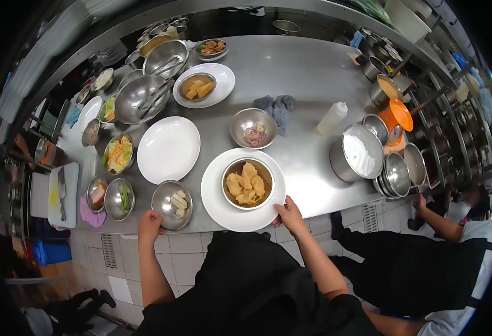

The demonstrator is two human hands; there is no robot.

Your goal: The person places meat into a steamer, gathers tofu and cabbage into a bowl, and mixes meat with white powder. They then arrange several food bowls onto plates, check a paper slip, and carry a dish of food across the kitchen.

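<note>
My right hand [290,215] pinches the right rim of a large white plate [212,201]. On that plate stands a metal bowl [224,193] filled with golden, fried-looking pieces [247,183] and bits of orange and green. With fingers closed, my left hand [150,223] grips the left rim of a smaller metal bowl [162,200], which holds several pale, stick-like pieces [179,203]. Just behind the plate sits another metal bowl [237,126] with sliced reddish onion [255,135] in it. An oval white plate [168,148] with nothing on it lies behind the bowl at my left hand.
Bowls of shredded vegetables [119,154] and green stalks [124,199] stand left, near a knife [61,193] on a cutting board [72,179]. A grey cloth [279,112], squeeze bottle [332,119] and pot of white powder [358,154] are rightward. A co-worker [425,269] stands at right.
</note>
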